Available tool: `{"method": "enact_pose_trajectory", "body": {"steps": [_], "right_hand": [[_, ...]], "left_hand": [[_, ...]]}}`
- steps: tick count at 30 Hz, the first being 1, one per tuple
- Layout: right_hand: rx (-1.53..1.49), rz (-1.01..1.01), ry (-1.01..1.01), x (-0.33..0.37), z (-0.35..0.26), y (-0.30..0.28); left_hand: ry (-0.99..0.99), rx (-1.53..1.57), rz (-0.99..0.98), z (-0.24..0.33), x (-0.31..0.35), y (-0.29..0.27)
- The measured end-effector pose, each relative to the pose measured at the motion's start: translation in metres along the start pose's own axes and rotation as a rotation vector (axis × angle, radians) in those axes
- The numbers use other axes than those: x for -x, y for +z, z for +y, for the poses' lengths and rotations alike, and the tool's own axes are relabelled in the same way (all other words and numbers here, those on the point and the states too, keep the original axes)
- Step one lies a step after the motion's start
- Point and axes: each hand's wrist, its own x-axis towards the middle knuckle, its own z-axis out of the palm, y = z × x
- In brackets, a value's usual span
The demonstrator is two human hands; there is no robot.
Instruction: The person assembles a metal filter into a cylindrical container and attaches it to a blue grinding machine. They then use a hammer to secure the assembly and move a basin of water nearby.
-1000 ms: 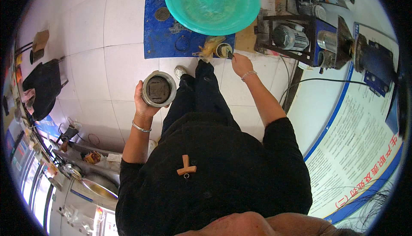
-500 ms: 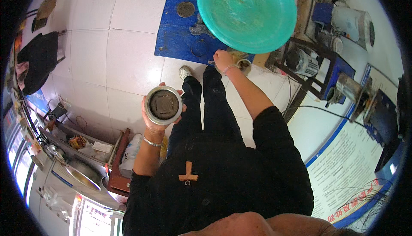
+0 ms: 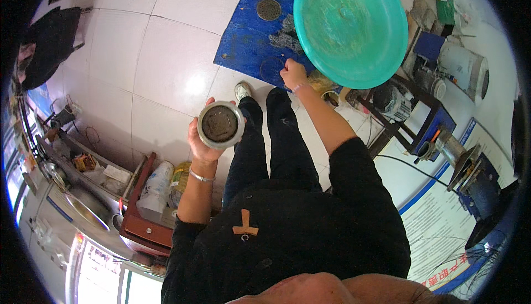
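My left hand is wrapped round a thick-rimmed metal cup, held up beside my left leg. A dark grey mass with a rough, marked surface fills its round mouth. My right hand is closed over the near edge of a blue board; whatever its fingers hold, if anything, is hidden. Right beside that hand rests a big turquoise basin with pale residue smeared on its inside. A small container is partly hidden behind my right wrist.
Motors on a dark metal frame stand at the right, with a black cable trailing below. A printed board lies lower right. On the left are a brown wooden cabinet, a plastic bag and a cluttered tray.
The view has shifted, carrying the blue board and basin rightward in the picture. My closed right hand has moved left along the board. The cup in my left hand has tilted slightly.
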Motion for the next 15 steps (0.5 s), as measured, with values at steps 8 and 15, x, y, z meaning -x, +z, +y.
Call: {"method": "enact_pose_trajectory", "body": {"steps": [8,15], "right_hand": [[-0.398,-0.026,-0.24,0.095,-0.131,-0.097],[-0.127,0.016,-0.519,0.112,-0.175,-0.12]], "left_hand": [[-0.018,0.148,0.12,0.001,-0.025,-0.006],[-0.004,0.135,0.042,-0.003,-0.037,0.025]]}}
